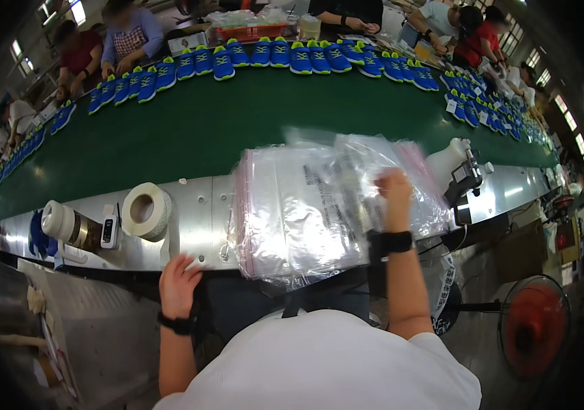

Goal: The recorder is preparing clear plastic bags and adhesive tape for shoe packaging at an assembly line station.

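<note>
A broad stack of clear plastic bags (pixel 285 212) with pinkish edges lies on the metal ledge in front of me. Over its right part is my right hand (pixel 394 190), slightly blurred, its fingers curled on a clear bag (pixel 360 154) whose far edge is smeared by motion. My left hand (pixel 178 281) hovers at the ledge's near edge, fingers stretched and a little apart, with nothing visible in them. Just beyond it stands a roll of white labels (pixel 147 212), its loose strip hanging toward the edge. Both wrists wear dark bands.
Blue shoes (pixel 261 53) with lime trim line the far side of the green belt (pixel 189 116); more crowd the right. A tumbler (pixel 70 225) and small white device (pixel 109 229) stand left, a white bottle-like tool (pixel 459 167) right. Co-workers sit opposite. A fan (pixel 535 326) stands lower right.
</note>
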The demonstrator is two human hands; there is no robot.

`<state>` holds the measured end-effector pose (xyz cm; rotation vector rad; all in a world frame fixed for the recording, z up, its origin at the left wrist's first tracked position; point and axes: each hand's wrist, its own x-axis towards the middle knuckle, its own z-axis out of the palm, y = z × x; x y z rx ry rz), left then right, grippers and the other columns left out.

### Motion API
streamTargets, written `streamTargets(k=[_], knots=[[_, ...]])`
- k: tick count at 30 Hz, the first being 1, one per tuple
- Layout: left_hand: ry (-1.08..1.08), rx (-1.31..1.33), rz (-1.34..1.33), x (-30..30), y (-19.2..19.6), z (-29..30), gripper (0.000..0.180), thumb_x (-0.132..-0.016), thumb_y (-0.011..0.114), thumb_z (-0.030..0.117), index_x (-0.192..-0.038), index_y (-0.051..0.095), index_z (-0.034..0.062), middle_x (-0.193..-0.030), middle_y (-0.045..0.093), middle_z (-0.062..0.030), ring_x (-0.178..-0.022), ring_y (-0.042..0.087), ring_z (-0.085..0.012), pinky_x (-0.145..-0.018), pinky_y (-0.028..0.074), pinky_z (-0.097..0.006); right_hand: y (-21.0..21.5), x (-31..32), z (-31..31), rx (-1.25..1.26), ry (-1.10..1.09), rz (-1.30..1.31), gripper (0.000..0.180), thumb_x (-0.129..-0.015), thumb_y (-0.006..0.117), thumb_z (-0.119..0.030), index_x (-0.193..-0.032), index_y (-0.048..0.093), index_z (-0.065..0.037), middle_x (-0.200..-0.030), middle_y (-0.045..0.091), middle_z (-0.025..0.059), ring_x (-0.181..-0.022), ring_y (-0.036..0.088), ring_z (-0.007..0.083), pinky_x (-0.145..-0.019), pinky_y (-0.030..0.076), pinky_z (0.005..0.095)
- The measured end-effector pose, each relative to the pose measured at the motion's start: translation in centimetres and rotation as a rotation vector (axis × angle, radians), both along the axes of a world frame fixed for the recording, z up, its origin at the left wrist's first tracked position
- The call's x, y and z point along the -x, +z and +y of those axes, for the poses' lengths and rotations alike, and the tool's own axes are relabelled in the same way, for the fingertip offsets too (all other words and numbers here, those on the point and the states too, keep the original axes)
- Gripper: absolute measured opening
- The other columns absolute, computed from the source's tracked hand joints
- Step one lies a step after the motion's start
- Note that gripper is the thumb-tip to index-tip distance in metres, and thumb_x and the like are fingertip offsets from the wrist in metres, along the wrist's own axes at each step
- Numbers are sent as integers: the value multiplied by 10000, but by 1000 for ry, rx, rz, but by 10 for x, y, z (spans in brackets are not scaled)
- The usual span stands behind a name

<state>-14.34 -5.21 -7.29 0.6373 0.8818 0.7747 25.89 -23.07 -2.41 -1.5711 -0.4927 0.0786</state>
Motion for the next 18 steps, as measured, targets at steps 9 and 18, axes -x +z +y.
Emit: streamTargets(k=[9, 18], knots=[[215, -641, 761, 87, -133, 1, 681, -719, 634, 65, -1299, 281, 15, -1294, 334, -121, -1161, 356, -256, -964, 308, -351, -114, -106, -208, 714, -674, -122, 268, -810, 477, -216, -750, 569, 28, -629, 561, 126, -585, 546, 211, -555, 436, 348], [-219, -428, 327, 53, -88, 3, 142, -806, 560, 11, -939, 513, 0, -1018, 579, -122, -960, 550, -163, -841, 432, -267, -60, -31, -97, 441, -141, -295, 188, -890, 491, -156, -796, 522, 4, -689, 471, 14, -627, 413, 75, -580, 366, 225]])
